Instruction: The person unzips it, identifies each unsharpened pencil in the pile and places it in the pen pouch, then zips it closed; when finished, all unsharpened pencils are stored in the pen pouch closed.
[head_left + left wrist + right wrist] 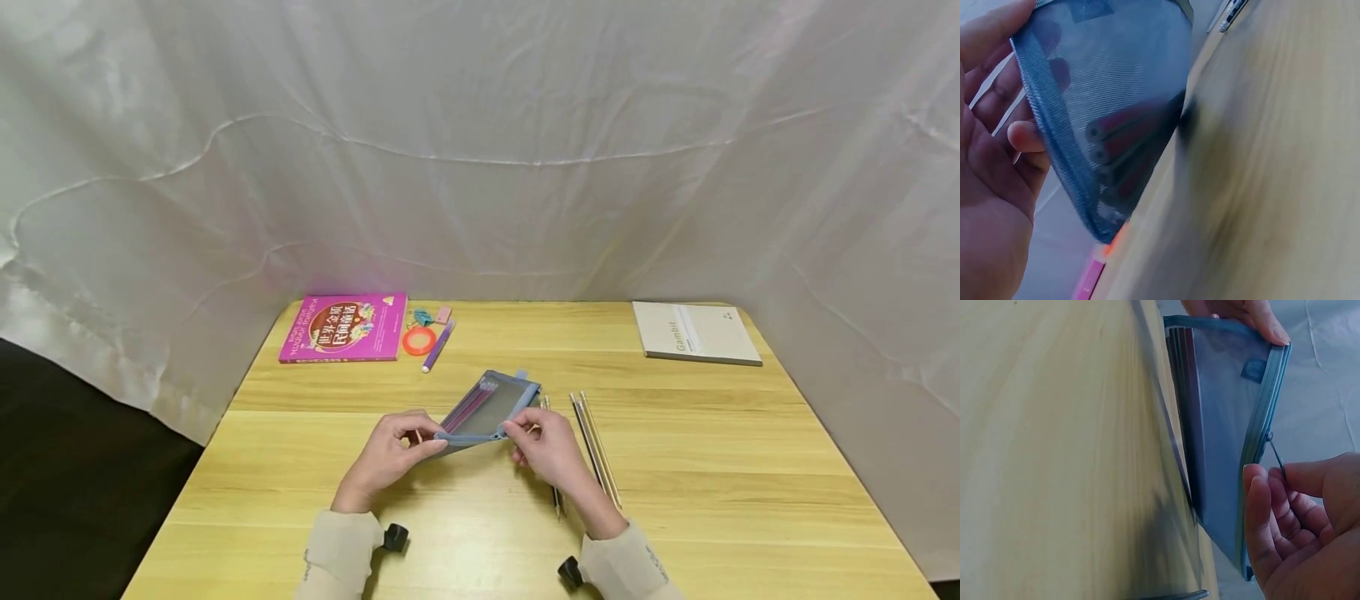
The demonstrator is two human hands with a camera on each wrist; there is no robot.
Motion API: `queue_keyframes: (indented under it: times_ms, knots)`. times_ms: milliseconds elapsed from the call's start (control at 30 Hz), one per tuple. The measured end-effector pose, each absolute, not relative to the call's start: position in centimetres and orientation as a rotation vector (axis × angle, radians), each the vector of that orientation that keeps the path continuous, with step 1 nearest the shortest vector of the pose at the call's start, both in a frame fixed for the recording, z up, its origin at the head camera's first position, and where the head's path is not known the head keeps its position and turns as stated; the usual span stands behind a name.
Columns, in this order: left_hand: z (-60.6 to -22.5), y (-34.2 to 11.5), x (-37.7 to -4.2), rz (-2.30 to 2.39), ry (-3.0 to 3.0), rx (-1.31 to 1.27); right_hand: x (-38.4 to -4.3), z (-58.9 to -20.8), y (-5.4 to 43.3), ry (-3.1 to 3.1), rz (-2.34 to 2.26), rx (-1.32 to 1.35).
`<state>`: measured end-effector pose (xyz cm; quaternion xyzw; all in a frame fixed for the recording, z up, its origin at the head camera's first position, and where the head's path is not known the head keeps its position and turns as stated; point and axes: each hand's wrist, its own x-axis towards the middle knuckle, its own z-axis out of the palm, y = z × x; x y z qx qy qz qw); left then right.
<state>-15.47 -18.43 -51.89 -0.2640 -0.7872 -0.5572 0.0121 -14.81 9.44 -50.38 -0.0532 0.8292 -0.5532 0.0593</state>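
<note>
A blue-grey mesh zipper pouch point(504, 404) is held tilted over the table between both hands, with several dark reddish pencils point(1185, 381) showing through its mesh. My left hand point(392, 452) pinches a top corner of the pouch between thumb and fingers. In the left wrist view, some of its fingers point(1004, 94) lie behind the mesh. On the other side, my right hand point(551, 446) pinches the small zipper pull point(1277, 455) between thumb and fingertips, partway along the zipper edge point(1263, 406).
Several loose pencils point(596, 446) lie beside and under my right forearm. Further back are a pink book point(345, 327), an orange tape roll point(418, 340), a purple marker point(438, 347) and a pink eraser point(444, 314). A white notebook point(697, 332) sits at the back right.
</note>
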Motion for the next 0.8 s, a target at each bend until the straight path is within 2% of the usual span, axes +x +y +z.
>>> queue_keyframes:
  times_ms: [467, 800]
  knots:
    - [-51.2, -22.0, -15.3, -1.734, -2.508, -0.668, -16.9, -50.6, 12.9, 2.708, -1.626, 0.046]
    - [-51.4, -22.1, -15.5, -1.769, -2.506, -0.657, -17.3, -50.7, 14.1, 2.691, -1.629, 0.106]
